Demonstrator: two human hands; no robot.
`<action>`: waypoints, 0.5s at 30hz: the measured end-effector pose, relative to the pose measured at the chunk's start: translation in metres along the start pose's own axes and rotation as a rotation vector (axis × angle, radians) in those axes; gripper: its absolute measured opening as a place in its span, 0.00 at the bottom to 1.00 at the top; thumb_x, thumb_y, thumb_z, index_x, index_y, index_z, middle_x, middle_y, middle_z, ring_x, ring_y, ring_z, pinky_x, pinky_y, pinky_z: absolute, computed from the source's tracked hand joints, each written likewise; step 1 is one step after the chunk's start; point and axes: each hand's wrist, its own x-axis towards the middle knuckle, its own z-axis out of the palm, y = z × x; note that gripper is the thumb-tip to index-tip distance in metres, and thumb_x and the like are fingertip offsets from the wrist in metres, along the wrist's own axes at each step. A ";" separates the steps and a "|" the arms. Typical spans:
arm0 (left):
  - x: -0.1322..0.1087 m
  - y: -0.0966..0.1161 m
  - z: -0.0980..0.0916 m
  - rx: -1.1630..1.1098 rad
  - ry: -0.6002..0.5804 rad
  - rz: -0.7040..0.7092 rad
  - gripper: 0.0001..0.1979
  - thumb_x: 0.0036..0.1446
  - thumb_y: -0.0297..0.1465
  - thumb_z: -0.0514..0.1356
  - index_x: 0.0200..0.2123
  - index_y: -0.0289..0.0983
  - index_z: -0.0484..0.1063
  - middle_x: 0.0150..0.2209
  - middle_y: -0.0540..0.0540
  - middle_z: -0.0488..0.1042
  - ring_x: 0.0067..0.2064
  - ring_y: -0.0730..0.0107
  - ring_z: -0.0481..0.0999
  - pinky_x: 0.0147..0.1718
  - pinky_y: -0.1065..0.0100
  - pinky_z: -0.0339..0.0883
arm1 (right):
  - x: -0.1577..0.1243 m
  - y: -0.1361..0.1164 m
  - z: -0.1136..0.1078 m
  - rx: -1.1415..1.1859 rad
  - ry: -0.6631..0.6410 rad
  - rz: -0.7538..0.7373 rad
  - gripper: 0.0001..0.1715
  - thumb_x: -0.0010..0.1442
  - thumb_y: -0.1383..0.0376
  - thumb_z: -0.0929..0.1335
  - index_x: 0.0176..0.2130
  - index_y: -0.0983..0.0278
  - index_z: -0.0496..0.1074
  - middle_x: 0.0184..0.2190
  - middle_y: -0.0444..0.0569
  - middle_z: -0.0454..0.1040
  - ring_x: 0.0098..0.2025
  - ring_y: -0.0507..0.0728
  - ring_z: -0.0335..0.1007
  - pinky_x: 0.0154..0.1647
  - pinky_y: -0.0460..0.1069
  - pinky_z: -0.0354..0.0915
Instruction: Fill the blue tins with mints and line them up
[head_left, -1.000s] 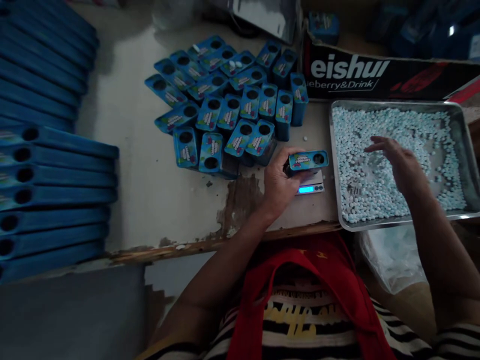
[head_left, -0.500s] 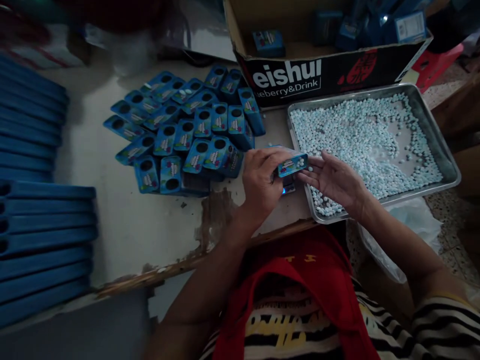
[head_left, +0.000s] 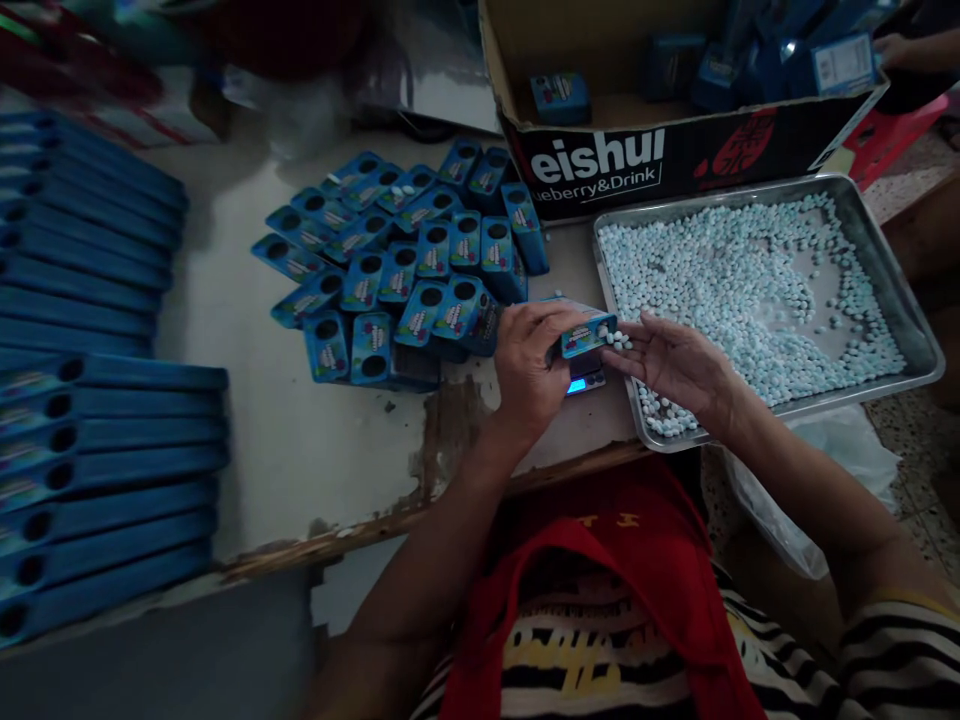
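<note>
1. The right hand [head_left: 671, 365], which a second ago lay with spread fingers over the tray [head_left: 712, 203], has left it and is now at the tin [head_left: 589, 333]. It lies palm up with its fingers loosely cupped. A few candies [head_left: 619, 340] sit on the fingertips and touch the tin's right end.
2. The left hand [head_left: 536, 365] keeps its fingers wrapped round the tin, thumb on top. The tin is now tilted just above the scale [head_left: 583, 383], no longer flat over it, at the front of the worktop [head_left: 240, 300] beside the tray.
3. The work seems to have gone from gathering candies to bringing them to the tin. I cannot tell whether any have gone inside.
4. Counts:
   - There is one tin in hand, one scale with its display lit, one tray and one cardboard box [head_left: 600, 165].
   - Four or five candies lie on the fingertips. Those in the tray are far too many to count.
   - The pile of tins [head_left: 405, 270] behind the left hand holds some twenty. They overlap too much for an exact count.
   - Two stacks of flat blue packs [head_left: 97, 420] stand at the left edge.
</note>
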 end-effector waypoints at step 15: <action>-0.027 0.009 0.004 -0.218 0.167 -0.293 0.16 0.67 0.31 0.74 0.56 0.46 0.82 0.54 0.45 0.86 0.55 0.54 0.87 0.60 0.54 0.82 | -0.007 -0.015 0.017 -0.445 0.071 -0.113 0.19 0.54 0.60 0.88 0.42 0.64 0.89 0.35 0.51 0.89 0.39 0.56 0.90 0.45 0.46 0.85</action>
